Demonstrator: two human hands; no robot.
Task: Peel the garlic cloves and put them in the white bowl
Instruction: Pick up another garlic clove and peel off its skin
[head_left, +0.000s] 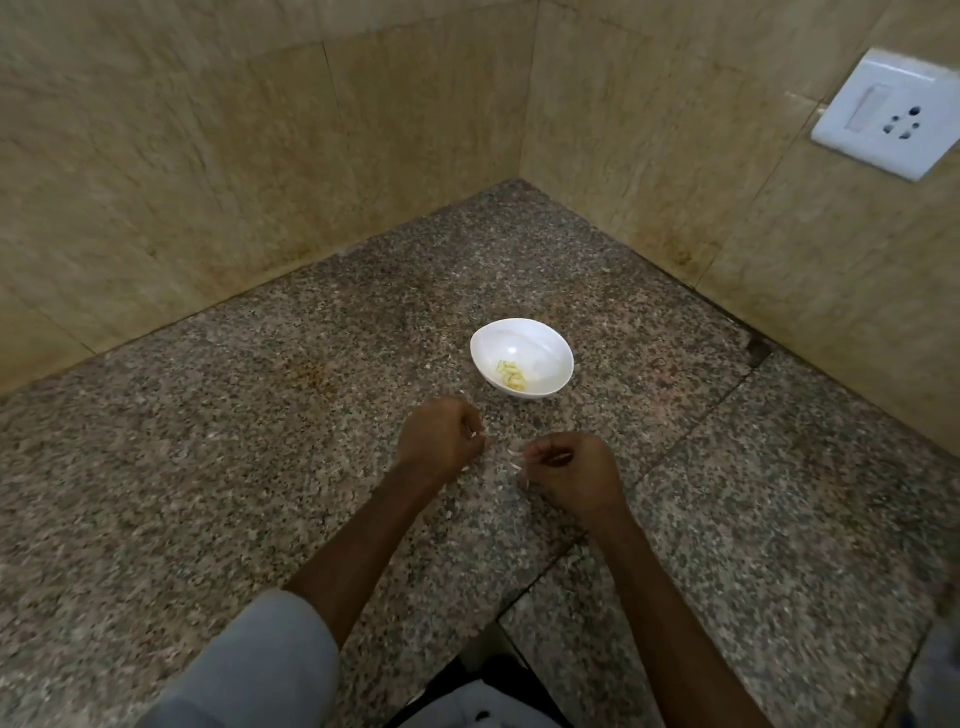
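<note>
Speckled granite counter bears glossy white bowl.

Your speckled granite worktop carries a white bowl toward its far corner, and bits of garlic skin lie nearer you.

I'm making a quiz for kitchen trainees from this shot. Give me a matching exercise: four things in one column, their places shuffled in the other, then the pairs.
Things
1. white bowl
2. peeled cloves
3. socket plate
4. skin scraps

Places
A. on the counter, between the left hand and the right hand
B. on the tiled wall
C. on the counter, beyond both hands
D. inside the bowl

Pairs: 1-C; 2-D; 3-B; 4-A
</note>
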